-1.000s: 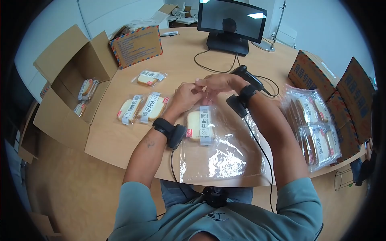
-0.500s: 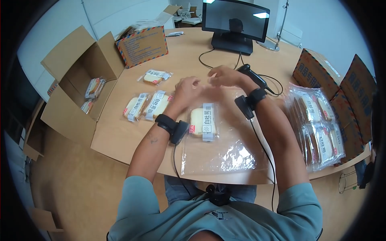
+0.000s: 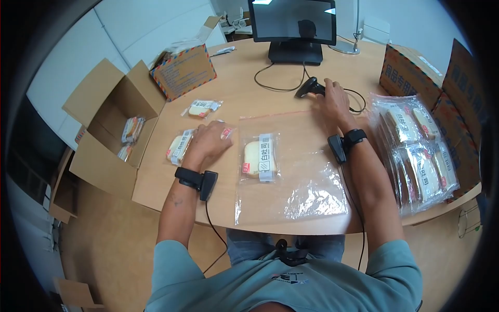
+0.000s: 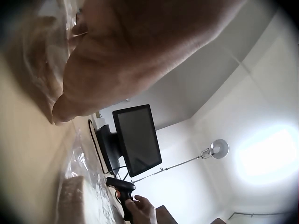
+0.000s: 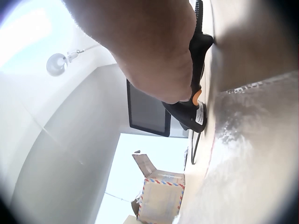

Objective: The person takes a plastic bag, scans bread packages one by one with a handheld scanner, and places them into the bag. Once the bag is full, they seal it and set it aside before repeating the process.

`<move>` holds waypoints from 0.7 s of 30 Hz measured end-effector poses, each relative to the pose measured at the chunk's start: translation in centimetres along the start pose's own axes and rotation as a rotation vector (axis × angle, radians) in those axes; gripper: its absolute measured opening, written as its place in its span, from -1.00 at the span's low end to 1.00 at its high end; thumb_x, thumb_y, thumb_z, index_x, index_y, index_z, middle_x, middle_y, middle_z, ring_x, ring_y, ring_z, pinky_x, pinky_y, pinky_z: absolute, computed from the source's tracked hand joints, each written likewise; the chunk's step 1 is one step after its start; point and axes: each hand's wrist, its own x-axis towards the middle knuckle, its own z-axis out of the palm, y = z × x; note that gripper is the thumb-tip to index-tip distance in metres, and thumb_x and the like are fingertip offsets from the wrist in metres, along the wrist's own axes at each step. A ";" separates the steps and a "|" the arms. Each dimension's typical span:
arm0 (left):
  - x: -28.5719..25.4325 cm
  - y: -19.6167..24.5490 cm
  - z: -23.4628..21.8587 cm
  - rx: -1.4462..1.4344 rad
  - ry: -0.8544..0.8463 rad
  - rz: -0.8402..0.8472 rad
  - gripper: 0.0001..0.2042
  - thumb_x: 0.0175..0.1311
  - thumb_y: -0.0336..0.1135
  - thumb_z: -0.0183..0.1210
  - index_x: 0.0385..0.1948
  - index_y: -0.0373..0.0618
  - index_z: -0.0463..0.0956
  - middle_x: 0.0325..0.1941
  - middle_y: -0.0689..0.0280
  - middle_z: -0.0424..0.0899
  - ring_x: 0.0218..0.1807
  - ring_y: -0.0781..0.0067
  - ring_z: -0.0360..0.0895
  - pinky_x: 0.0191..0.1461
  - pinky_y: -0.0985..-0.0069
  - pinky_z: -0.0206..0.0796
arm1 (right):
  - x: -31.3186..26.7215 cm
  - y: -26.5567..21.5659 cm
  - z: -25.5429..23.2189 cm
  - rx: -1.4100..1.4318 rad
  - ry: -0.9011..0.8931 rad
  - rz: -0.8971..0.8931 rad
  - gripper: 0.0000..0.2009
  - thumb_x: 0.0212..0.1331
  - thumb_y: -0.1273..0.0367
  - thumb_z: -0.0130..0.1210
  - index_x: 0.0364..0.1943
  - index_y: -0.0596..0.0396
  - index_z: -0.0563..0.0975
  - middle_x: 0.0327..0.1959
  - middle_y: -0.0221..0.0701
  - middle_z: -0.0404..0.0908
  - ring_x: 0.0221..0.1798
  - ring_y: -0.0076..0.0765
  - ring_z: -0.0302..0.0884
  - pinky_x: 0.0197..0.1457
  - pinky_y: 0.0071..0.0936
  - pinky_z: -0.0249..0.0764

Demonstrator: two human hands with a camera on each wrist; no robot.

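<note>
My left hand reaches over a wrapped bread pack on the table's left side and grips it, covering most of it. In the left wrist view the thumb lies against its clear wrapper. My right hand grips the handle of a black barcode scanner; the right wrist view shows its orange trigger beside the hand. Between the hands a large clear plastic bag lies flat, with one bread pack at its left side. Another bread pack sits left of my left hand.
A further bread pack lies farther back. At left an open carton holds packs; a striped-edge box stands behind. Right are bagged bread packs beside cartons. A monitor stands at the back, near the scanner's cable.
My hands, together above the bag's top edge before, have moved apart: the left onto a bread pack, the right onto the barcode scanner. The view has shifted slightly.
</note>
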 end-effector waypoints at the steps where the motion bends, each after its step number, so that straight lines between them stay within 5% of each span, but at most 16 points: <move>1: 0.5 -0.4 1.0 -0.061 0.066 0.120 -0.45 0.10 -0.04 0.24 0.10 -0.19 0.55 0.25 0.00 0.53 0.26 -0.23 0.41 0.39 0.07 0.21 | 0.0 -0.2 0.0 -0.017 -0.022 -0.002 -0.67 0.17 0.23 0.21 -0.09 0.14 0.49 -0.13 -0.08 0.54 -0.01 0.11 0.49 0.03 0.00 0.40; 6: 3.2 -1.0 1.8 -0.123 0.165 0.274 -0.52 0.20 -0.14 0.19 0.12 -0.21 0.51 0.21 0.00 0.54 0.24 -0.03 0.47 0.31 0.19 0.30 | 0.3 -0.9 0.2 -0.029 -0.116 0.048 -0.66 0.24 0.23 0.18 -0.01 0.12 0.48 -0.05 -0.11 0.50 0.11 0.06 0.44 0.14 -0.01 0.31; 9: 4.7 -0.2 0.7 -0.332 0.318 0.194 -0.57 0.29 -0.18 0.16 0.14 -0.21 0.50 0.17 0.07 0.58 0.21 0.08 0.52 0.29 0.26 0.33 | 0.9 -0.5 1.1 -0.040 -0.161 0.041 -0.70 0.27 0.26 0.14 -0.01 0.10 0.48 -0.06 -0.12 0.50 0.10 0.05 0.45 0.13 -0.03 0.30; 11: 6.0 1.4 -0.8 -1.279 0.317 -0.104 -0.63 0.36 -0.23 0.13 0.14 -0.15 0.52 0.19 0.11 0.59 0.25 0.15 0.50 0.34 0.37 0.28 | 1.0 -0.1 1.8 -0.040 -0.148 0.025 -0.72 0.29 0.29 0.10 0.00 0.10 0.47 -0.08 -0.12 0.51 0.07 0.03 0.46 0.13 -0.04 0.27; 12: 7.9 0.0 -0.5 -1.760 0.217 0.057 -0.65 0.44 -0.19 0.04 0.16 -0.09 0.50 0.21 0.16 0.58 0.26 0.16 0.50 0.38 0.24 0.27 | 1.1 0.0 2.0 -0.036 -0.128 0.026 -0.72 0.30 0.29 0.09 0.01 0.11 0.46 -0.11 -0.11 0.52 0.04 0.04 0.47 0.11 -0.05 0.30; 13: 8.2 0.4 -0.5 -1.765 0.211 0.055 -0.65 0.44 -0.19 0.04 0.16 -0.09 0.50 0.21 0.16 0.58 0.26 0.16 0.50 0.38 0.24 0.27 | 1.2 0.1 2.2 -0.033 -0.109 0.026 -0.71 0.31 0.28 0.09 0.02 0.11 0.46 -0.13 -0.11 0.52 0.01 0.04 0.49 0.09 -0.06 0.32; 15: 8.4 2.2 -0.1 -2.410 -0.128 0.207 -0.59 0.46 -0.10 -0.05 0.22 -0.07 0.44 0.24 0.17 0.57 0.27 0.14 0.49 0.40 0.06 0.23 | 1.7 -0.2 1.8 -0.028 -0.054 0.031 -0.68 0.29 0.25 0.10 0.03 0.10 0.45 -0.15 -0.10 0.53 -0.02 0.06 0.51 0.05 -0.07 0.36; 16: 9.2 2.4 1.3 -2.381 -0.229 0.256 -0.53 0.46 -0.02 -0.13 0.27 -0.07 0.38 0.31 0.17 0.51 0.32 0.10 0.43 0.42 -0.11 0.15 | 1.9 -0.5 1.3 -0.016 0.005 0.035 -0.65 0.28 0.21 0.12 0.04 0.09 0.44 -0.17 -0.09 0.54 -0.06 0.07 0.53 0.01 -0.08 0.40; 21: 8.7 6.1 2.7 -2.495 -0.432 0.141 -0.38 0.47 0.08 -0.26 0.40 -0.19 0.19 0.45 -0.03 0.28 0.42 -0.21 0.25 0.47 -0.27 -0.02 | 2.1 -3.0 -0.5 0.096 0.069 -0.011 -0.51 0.13 0.07 0.23 0.01 0.09 0.45 -0.19 -0.09 0.54 -0.12 0.09 0.56 -0.09 -0.07 0.47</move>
